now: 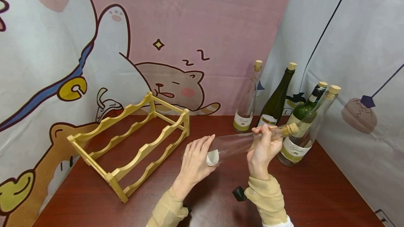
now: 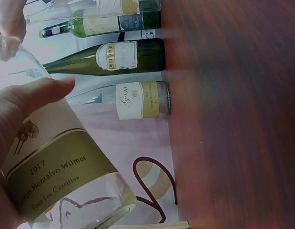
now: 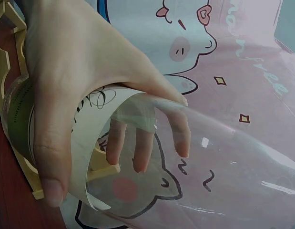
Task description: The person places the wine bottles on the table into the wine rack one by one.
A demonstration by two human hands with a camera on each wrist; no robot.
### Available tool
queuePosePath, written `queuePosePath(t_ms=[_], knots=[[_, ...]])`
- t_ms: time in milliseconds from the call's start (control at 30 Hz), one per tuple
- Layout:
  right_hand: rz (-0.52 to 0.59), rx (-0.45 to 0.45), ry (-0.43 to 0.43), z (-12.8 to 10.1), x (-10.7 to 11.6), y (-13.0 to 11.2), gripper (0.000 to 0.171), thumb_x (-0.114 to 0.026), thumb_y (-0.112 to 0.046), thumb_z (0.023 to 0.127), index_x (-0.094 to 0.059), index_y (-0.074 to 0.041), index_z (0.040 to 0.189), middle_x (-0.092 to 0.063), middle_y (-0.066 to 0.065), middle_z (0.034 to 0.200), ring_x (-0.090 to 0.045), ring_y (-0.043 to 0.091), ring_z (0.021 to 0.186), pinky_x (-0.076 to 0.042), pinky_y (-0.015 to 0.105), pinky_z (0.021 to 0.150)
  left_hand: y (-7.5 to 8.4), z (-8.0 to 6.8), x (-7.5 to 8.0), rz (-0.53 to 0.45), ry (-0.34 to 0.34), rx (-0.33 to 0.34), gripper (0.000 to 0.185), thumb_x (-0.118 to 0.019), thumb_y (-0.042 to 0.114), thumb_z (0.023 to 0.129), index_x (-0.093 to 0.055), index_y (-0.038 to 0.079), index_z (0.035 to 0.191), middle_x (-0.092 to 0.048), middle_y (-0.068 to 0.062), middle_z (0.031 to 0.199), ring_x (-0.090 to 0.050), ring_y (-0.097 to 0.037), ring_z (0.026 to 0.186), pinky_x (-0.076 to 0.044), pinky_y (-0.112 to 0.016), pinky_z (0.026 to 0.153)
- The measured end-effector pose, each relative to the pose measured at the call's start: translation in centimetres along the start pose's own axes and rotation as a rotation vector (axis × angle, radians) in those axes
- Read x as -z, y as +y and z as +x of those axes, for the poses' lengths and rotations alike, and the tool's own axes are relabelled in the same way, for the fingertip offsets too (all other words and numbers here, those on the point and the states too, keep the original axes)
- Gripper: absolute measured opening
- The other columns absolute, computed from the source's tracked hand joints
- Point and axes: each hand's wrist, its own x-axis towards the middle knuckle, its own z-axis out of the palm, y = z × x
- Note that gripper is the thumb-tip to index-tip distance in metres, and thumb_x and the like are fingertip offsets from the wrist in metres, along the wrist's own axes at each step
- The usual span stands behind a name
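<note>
A clear glass bottle (image 1: 235, 144) with a cork (image 1: 291, 128) lies nearly level above the dark red table (image 1: 94, 199), held in both hands. My left hand (image 1: 196, 158) wraps its labelled base, thumb on one side and fingers on the other. My right hand (image 1: 263, 148) grips the neck just below the cork. The left wrist view shows the bottle's olive and white label (image 2: 54, 160) up close under my left hand (image 2: 23, 102). In the right wrist view, my left hand (image 3: 66, 76) curls round the base of the bottle (image 3: 195, 171).
A light wooden bottle rack (image 1: 132, 143) with scalloped rails stands on the table's left half. Several corked bottles stand at the back right: a clear one (image 1: 248, 101), a dark green one (image 1: 277, 97), a green one (image 1: 307, 107) and a large clear one (image 1: 301, 136). Printed cloth walls enclose the table.
</note>
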Motion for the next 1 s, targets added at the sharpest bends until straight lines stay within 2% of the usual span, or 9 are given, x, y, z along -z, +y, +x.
queuePosePath(t_ms=[267,500,733,900,1000], knots=[[0.002,-0.086,-0.012,0.0,0.2,-0.1,0.011,-0.053,0.007,0.087,-0.049,-0.001,0.081,-0.054,0.006,0.061,-0.056,0.015,0.053,-0.051,0.024,0.059,0.2,0.1,0.4,-0.008,0.017,0.029,0.106,-0.093,0.036,0.038,-0.049,0.017,0.133,-0.061,-0.004,0.114,-0.059,-0.022,0.102,-0.045,-0.038,0.081],[0.016,-0.137,-0.036,0.2,0.5,0.3,0.011,-0.051,0.007,0.088,-0.048,-0.002,0.083,-0.054,0.007,0.063,-0.055,0.016,0.055,-0.051,0.025,0.060,0.2,0.2,0.7,-0.003,-0.021,0.070,0.105,-0.092,0.035,0.037,-0.050,0.019,0.132,-0.062,-0.003,0.113,-0.059,-0.021,0.101,-0.045,-0.038,0.081],[-0.015,-0.184,-0.065,0.4,0.5,0.4,0.013,-0.051,0.005,0.090,-0.047,-0.006,0.084,-0.056,0.005,0.066,-0.058,0.014,0.057,-0.053,0.024,0.062,0.0,0.3,1.0,-0.009,-0.041,0.094,0.105,-0.093,0.034,0.036,-0.050,0.020,0.132,-0.063,-0.002,0.114,-0.060,-0.021,0.101,-0.045,-0.038,0.083],[0.034,-0.220,-0.097,0.3,0.7,0.4,0.012,-0.052,0.008,0.089,-0.048,-0.003,0.086,-0.056,0.008,0.070,-0.059,0.016,0.060,-0.053,0.026,0.065,-0.2,0.3,1.1,-0.004,-0.058,0.107,0.104,-0.092,0.034,0.038,-0.050,0.022,0.132,-0.063,-0.001,0.115,-0.060,-0.020,0.103,-0.045,-0.038,0.083],[0.026,-0.242,-0.119,0.3,0.8,0.3,0.011,-0.053,0.008,0.088,-0.050,-0.002,0.086,-0.057,0.009,0.073,-0.060,0.017,0.062,-0.053,0.027,0.066,-0.3,0.3,1.2,-0.005,-0.064,0.121,0.103,-0.092,0.034,0.038,-0.051,0.022,0.131,-0.063,-0.001,0.116,-0.060,-0.020,0.103,-0.045,-0.038,0.083]])
